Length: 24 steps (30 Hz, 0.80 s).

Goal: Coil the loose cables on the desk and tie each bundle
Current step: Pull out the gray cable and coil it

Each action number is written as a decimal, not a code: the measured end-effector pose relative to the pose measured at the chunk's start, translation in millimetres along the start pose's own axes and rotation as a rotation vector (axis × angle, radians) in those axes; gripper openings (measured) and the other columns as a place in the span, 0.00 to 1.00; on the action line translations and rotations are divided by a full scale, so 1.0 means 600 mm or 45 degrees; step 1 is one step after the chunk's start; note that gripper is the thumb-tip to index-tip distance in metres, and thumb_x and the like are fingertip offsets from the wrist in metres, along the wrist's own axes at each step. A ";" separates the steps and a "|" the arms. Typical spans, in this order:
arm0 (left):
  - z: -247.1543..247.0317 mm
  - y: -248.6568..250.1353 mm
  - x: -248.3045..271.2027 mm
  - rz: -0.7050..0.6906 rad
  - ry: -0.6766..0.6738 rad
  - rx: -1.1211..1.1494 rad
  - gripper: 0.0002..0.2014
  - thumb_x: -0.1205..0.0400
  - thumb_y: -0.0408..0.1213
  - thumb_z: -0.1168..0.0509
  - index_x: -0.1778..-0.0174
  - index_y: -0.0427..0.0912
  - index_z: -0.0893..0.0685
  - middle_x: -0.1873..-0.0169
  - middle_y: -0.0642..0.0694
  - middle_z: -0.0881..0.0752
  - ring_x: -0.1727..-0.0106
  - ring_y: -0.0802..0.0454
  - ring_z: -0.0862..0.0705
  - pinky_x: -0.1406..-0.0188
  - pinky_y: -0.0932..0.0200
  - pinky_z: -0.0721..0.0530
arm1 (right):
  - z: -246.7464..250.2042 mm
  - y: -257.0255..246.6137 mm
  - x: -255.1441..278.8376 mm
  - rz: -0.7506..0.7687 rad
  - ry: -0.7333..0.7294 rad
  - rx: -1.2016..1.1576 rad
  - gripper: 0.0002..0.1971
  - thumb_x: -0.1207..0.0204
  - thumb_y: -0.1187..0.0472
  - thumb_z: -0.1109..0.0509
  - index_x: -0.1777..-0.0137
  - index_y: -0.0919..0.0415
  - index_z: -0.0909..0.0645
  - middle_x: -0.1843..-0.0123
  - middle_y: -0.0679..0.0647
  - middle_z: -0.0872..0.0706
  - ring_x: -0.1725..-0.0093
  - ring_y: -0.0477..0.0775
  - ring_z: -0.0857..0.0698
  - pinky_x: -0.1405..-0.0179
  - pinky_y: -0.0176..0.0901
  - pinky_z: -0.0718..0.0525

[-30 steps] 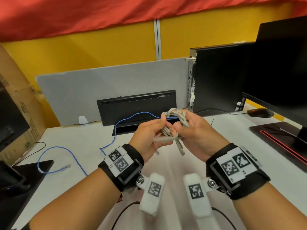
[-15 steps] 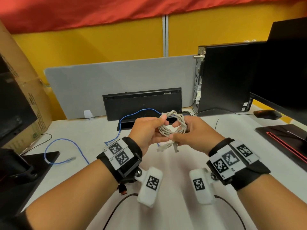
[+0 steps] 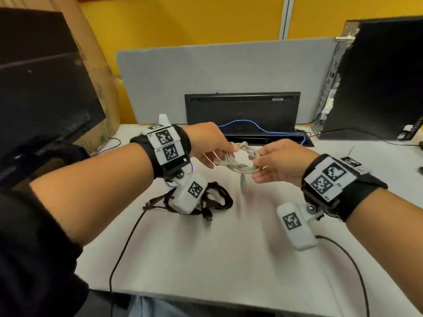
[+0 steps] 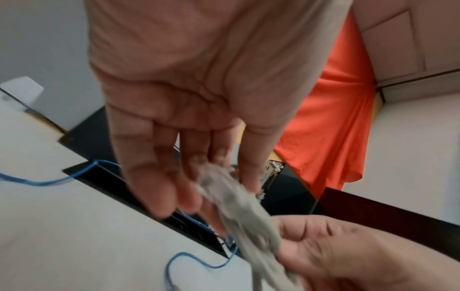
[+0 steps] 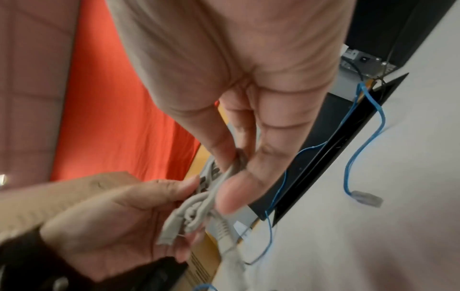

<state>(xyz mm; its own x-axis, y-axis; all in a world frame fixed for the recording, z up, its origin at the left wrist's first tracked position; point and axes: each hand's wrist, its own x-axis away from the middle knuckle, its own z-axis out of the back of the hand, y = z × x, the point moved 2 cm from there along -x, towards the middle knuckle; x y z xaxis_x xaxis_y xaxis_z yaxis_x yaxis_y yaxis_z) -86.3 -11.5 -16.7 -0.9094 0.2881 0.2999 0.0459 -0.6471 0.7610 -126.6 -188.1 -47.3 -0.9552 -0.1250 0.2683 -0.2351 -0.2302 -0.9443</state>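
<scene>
A grey network cable [image 3: 243, 161], wound into a small coil with a twisted wrap on top, hangs above the desk between both hands. My left hand [image 3: 219, 156] pinches the coil's left end with thumb and fingers. My right hand [image 3: 256, 166] pinches its right end; the right wrist view shows thumb and forefinger closed on the strands [image 5: 224, 177]. One grey plug [image 3: 242, 185] dangles below the coil. The left wrist view shows the blurred coil [image 4: 239, 206] at my fingertips. A black cable bundle [image 3: 217, 199] lies on the desk under my left wrist. A loose blue cable [image 3: 249, 125] trails behind.
A black keyboard [image 3: 242, 110] leans on the grey divider [image 3: 224, 72]. A black computer tower [image 3: 377, 76] stands at the right, a cardboard box [image 3: 98, 83] and a dark monitor [image 3: 41, 83] at the left. Thin black wrist-camera leads [image 3: 124, 245] cross the white desk [image 3: 229, 259].
Both hands have dropped lower and drawn slightly apart, and the coil now lies flatter between them. The view has swung left and down, which brings the black bundle into sight.
</scene>
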 end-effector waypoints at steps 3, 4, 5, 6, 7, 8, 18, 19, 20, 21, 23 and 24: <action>0.005 -0.026 0.001 0.117 -0.075 -0.127 0.18 0.17 0.46 0.33 0.49 0.32 0.11 0.67 0.44 0.13 0.68 0.48 0.17 0.58 0.53 0.12 | -0.023 0.023 -0.011 -0.125 -0.070 0.077 0.04 0.19 0.77 0.37 0.52 0.71 0.22 0.63 0.67 0.17 0.74 0.55 0.13 0.69 0.45 0.09; 0.007 -0.034 0.001 0.141 -0.075 -0.163 0.18 0.16 0.46 0.35 0.50 0.32 0.12 0.64 0.44 0.11 0.66 0.48 0.16 0.57 0.53 0.12 | -0.027 0.034 -0.015 -0.169 -0.097 0.066 0.06 0.19 0.77 0.38 0.56 0.70 0.23 0.62 0.66 0.17 0.75 0.54 0.13 0.70 0.45 0.10; 0.011 -0.042 0.001 0.160 -0.071 -0.198 0.17 0.15 0.45 0.36 0.50 0.34 0.11 0.62 0.43 0.10 0.65 0.48 0.16 0.56 0.53 0.12 | -0.029 0.045 -0.018 -0.211 -0.123 0.044 0.09 0.19 0.77 0.39 0.59 0.69 0.24 0.61 0.65 0.17 0.75 0.53 0.12 0.71 0.44 0.10; 0.015 -0.051 0.001 0.177 -0.063 -0.228 0.16 0.14 0.44 0.37 0.49 0.35 0.12 0.60 0.43 0.09 0.65 0.49 0.16 0.55 0.53 0.13 | -0.032 0.056 -0.021 -0.251 -0.141 0.027 0.10 0.18 0.78 0.40 0.60 0.69 0.25 0.60 0.65 0.18 0.76 0.52 0.12 0.72 0.44 0.10; 0.020 -0.059 0.001 0.195 -0.047 -0.250 0.15 0.14 0.43 0.38 0.48 0.35 0.12 0.58 0.42 0.09 0.64 0.50 0.16 0.54 0.53 0.13 | -0.032 0.067 -0.024 -0.287 -0.153 0.018 0.09 0.18 0.78 0.41 0.58 0.70 0.25 0.59 0.65 0.18 0.77 0.52 0.12 0.73 0.44 0.10; 0.026 -0.069 0.000 0.216 -0.022 -0.264 0.13 0.14 0.41 0.37 0.48 0.35 0.12 0.56 0.41 0.08 0.64 0.50 0.16 0.52 0.52 0.12 | -0.032 0.076 -0.028 -0.318 -0.163 0.020 0.07 0.18 0.78 0.41 0.54 0.72 0.24 0.57 0.66 0.18 0.77 0.52 0.12 0.74 0.43 0.10; 0.067 -0.149 0.003 0.357 0.165 -0.226 0.11 0.17 0.35 0.34 0.45 0.32 0.13 0.58 0.41 0.08 0.65 0.47 0.14 0.54 0.50 0.11 | -0.053 0.087 -0.046 -0.362 -0.144 0.648 0.11 0.28 0.70 0.24 0.48 0.75 0.16 0.59 0.68 0.09 0.56 0.66 0.08 0.46 0.61 0.12; 0.068 -0.152 0.003 0.345 0.198 -0.206 0.11 0.17 0.35 0.34 0.45 0.33 0.13 0.58 0.41 0.08 0.65 0.48 0.14 0.55 0.51 0.11 | -0.054 0.080 -0.046 -0.354 -0.147 0.711 0.12 0.28 0.68 0.23 0.48 0.75 0.15 0.59 0.68 0.09 0.56 0.65 0.08 0.45 0.61 0.12; 0.069 -0.155 0.002 0.323 0.232 -0.188 0.10 0.17 0.35 0.34 0.46 0.33 0.13 0.59 0.41 0.08 0.65 0.48 0.13 0.55 0.51 0.11 | -0.052 0.072 -0.046 -0.347 -0.137 0.735 0.12 0.28 0.68 0.23 0.49 0.76 0.15 0.58 0.68 0.09 0.58 0.65 0.08 0.46 0.61 0.12; 0.069 -0.156 0.000 0.289 0.259 -0.181 0.10 0.18 0.35 0.33 0.47 0.33 0.13 0.60 0.42 0.08 0.65 0.49 0.13 0.56 0.52 0.10 | -0.046 0.064 -0.050 -0.331 -0.109 0.738 0.11 0.27 0.68 0.24 0.49 0.76 0.16 0.57 0.67 0.09 0.60 0.66 0.08 0.49 0.61 0.11; 0.065 -0.151 -0.006 0.188 0.294 -0.173 0.09 0.18 0.35 0.33 0.49 0.33 0.12 0.62 0.43 0.08 0.65 0.50 0.13 0.61 0.55 0.10 | -0.027 0.046 -0.064 -0.288 -0.014 0.774 0.08 0.25 0.68 0.27 0.51 0.75 0.17 0.58 0.64 0.11 0.60 0.68 0.08 0.52 0.62 0.10; 0.060 -0.146 -0.010 0.125 0.302 -0.165 0.09 0.18 0.35 0.33 0.49 0.34 0.12 0.62 0.43 0.09 0.66 0.51 0.13 0.63 0.57 0.11 | -0.014 0.038 -0.074 -0.265 0.045 0.802 0.07 0.25 0.69 0.28 0.52 0.75 0.17 0.60 0.64 0.12 0.61 0.68 0.09 0.54 0.62 0.10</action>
<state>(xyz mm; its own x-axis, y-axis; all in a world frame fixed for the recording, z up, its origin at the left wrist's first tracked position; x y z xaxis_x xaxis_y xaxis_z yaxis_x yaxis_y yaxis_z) -70.1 68.8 -64.2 -0.9752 0.0565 0.2141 0.0992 -0.7531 0.6504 -91.2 -179.6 -82.1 -0.9089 0.0126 0.4168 -0.2760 -0.7675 -0.5787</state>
